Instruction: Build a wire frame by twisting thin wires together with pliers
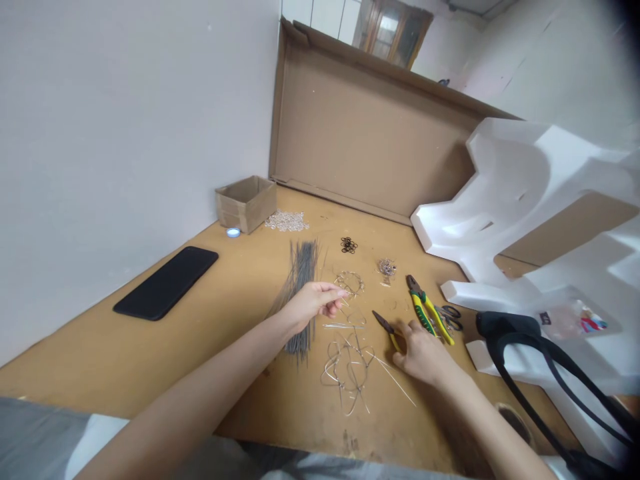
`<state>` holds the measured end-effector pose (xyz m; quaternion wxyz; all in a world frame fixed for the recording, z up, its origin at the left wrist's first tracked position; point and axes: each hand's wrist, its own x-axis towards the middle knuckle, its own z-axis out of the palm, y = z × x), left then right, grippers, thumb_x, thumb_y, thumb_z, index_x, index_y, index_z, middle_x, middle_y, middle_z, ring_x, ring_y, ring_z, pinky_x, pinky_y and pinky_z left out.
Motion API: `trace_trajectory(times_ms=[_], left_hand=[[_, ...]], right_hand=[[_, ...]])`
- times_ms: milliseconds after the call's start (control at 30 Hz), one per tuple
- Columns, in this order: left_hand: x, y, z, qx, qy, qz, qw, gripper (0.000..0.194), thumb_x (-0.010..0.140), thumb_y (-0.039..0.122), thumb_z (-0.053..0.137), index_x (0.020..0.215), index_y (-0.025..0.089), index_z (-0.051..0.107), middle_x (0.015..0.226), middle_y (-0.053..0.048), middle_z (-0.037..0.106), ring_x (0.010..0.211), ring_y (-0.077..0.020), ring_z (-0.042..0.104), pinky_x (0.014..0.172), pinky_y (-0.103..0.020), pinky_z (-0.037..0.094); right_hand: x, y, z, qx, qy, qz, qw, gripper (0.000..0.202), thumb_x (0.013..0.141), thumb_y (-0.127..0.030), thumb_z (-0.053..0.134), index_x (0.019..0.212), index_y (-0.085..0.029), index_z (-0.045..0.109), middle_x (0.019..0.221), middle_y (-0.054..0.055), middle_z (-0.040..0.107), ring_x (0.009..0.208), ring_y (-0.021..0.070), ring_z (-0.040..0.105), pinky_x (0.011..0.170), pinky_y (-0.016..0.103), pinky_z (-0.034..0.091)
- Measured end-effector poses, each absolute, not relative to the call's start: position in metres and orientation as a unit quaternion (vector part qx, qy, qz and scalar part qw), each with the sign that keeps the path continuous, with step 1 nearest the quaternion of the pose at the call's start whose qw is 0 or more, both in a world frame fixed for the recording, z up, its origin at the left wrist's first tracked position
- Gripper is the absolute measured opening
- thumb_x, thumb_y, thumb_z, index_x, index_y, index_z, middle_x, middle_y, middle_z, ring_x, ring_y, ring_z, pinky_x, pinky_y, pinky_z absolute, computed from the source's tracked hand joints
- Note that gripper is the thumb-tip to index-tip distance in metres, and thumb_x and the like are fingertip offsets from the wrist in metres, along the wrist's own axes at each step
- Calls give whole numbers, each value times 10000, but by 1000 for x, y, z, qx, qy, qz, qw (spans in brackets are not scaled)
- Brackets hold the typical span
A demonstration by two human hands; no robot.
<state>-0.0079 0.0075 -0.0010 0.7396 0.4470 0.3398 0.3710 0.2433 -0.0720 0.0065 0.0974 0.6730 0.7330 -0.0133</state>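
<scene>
My left hand (316,303) is closed in a pinch over the middle of the table, with thin silvery wire at its fingertips. A round twisted wire ring (351,283) shows just beyond those fingers; whether it is the held piece is hard to tell. My right hand (423,350) is closed around the yellow handles of needle-nose pliers (384,323), whose dark jaws point up and left. Between my hands and nearer to me lies a larger tangled wire shape (347,370). Left of it, partly behind my left hand, is a bundle of straight grey wires (303,267).
Yellow-green pliers (425,310) and scissors (451,316) lie right. Black rings (349,245), small metal bits (387,267) and clear beads (287,221) lie farther back. A cardboard box (247,203), blue cap (233,233) and black phone (167,283) are left; white foam (500,193) stands right.
</scene>
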Motion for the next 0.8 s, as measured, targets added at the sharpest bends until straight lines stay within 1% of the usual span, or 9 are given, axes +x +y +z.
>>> trace_trajectory(times_ms=[133,233,300,367,433,500,567,633,800], left_hand=[[-6,6,1,451,335,350,749,269,632,317,696,755,97,602,637,-11,588,538,-65,523,565,-212,446],[-6,5,3,466,330,342,746,263,643,325,684,738,97,593,636,-9,586,525,-62,518,551,-210,441],[-6,4,4,484,327,342,736,261,651,334,672,735,101,588,618,5,569,489,-52,494,518,-200,424],[-6,3,6,509,333,348,713,257,665,346,652,734,108,583,581,25,539,456,-44,466,485,-187,396],[-7,2,8,539,340,353,685,252,682,358,626,737,116,580,554,41,513,436,-37,441,462,-174,364],[-8,1,11,563,344,349,666,244,695,358,605,745,121,576,544,50,498,423,-31,418,446,-165,336],[-9,0,14,573,346,339,661,231,702,350,591,753,125,570,537,57,483,414,-29,401,436,-162,322],[-10,0,15,576,344,328,665,217,704,339,582,752,128,563,524,64,468,410,-28,393,435,-162,316],[-10,-1,16,580,334,307,676,211,698,331,583,743,126,554,512,66,463,406,-31,386,436,-168,308]], right_hand=[[241,-69,4,658,741,29,130,460,649,-211,516,1101,-130,490,939,127,538,832,253,536,645,287,344],[238,-66,1,653,743,39,145,311,661,-123,475,967,-115,531,908,143,560,850,262,531,656,292,347],[236,-64,5,663,735,27,143,226,700,-115,440,905,-118,535,872,139,578,828,255,542,661,297,355],[235,-63,15,666,737,-30,116,221,741,-150,423,938,-130,520,872,119,588,804,235,553,680,299,370],[233,-64,29,625,761,-167,56,241,784,-190,409,1006,-157,497,895,81,587,824,202,552,736,289,382],[230,-66,46,550,766,-332,5,257,838,-282,393,1062,-185,469,938,48,574,864,177,540,775,272,391],[227,-68,59,508,748,-428,-5,273,835,-351,423,1046,-187,480,944,33,561,873,171,527,789,275,397],[224,-68,67,507,734,-452,5,300,831,-402,433,1030,-186,498,913,24,551,840,164,521,770,274,399],[224,-60,74,533,717,-449,8,358,823,-478,433,1023,-189,501,879,14,541,761,136,506,710,245,389]])
